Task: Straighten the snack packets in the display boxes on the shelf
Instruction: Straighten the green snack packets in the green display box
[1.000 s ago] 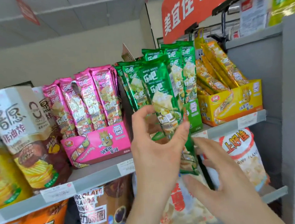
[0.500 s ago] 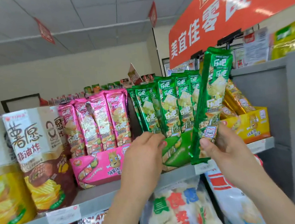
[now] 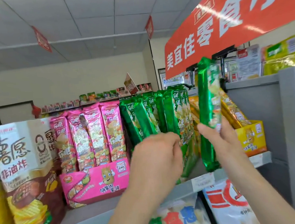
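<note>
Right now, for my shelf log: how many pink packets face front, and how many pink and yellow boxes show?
Pink packets: 4
Pink box: 1
Yellow box: 1
Total: 6

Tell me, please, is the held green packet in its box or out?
Out: the right hand grips the green packet upright, raised to the right of the other green packets.

Red banner (image 3: 225, 26) reads "美宜佳零食"; brown chip bag (image 3: 18, 158) "薯愿 非油炸"; green pkts (image 3: 177, 109) "乐吧".
</note>
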Action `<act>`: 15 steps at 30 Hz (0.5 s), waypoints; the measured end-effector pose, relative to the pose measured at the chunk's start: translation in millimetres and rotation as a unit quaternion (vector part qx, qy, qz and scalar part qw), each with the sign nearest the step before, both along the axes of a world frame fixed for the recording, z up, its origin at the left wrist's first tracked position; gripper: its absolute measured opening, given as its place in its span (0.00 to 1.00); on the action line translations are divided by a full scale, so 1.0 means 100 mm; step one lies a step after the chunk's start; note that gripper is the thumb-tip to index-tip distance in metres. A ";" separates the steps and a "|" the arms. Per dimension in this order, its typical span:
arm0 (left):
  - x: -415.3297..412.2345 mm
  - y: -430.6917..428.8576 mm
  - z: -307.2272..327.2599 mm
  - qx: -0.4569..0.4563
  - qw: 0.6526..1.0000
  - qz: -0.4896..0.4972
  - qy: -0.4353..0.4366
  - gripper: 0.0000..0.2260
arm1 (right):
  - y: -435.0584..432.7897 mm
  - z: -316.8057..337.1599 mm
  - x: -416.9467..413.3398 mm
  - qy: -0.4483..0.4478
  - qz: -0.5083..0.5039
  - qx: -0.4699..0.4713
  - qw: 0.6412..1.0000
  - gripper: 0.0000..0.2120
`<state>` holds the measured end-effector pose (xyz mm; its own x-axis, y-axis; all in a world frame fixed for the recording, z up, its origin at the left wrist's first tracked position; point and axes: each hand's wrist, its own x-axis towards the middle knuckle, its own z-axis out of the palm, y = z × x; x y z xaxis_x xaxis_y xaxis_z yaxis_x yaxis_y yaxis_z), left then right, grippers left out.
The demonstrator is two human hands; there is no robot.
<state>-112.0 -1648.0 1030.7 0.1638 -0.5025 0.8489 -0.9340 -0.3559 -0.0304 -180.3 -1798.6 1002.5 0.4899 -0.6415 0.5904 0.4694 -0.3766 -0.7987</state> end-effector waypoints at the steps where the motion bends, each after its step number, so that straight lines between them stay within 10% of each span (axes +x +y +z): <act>1: 0.03 0.03 0.12 -0.034 0.999 0.000 -0.029 0.09 | 0.01 0.11 -0.04 -0.030 -0.022 -0.024 0.999 0.25; 7: 0.49 -0.02 0.93 0.040 0.991 0.125 -0.037 0.19 | 0.17 1.10 -0.21 -0.145 0.025 -0.113 0.983 0.04; 15: 0.64 0.00 0.92 0.105 0.981 0.157 -0.034 0.13 | 0.32 1.97 0.37 -0.089 0.018 -0.193 0.977 0.20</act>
<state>-47.9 -1647.8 1122.5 0.2857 -0.6018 0.7458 -0.7723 -0.6053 -0.1926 -143.2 -1767.1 1199.0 0.3760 -0.3393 0.8623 0.6059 -0.6140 -0.5058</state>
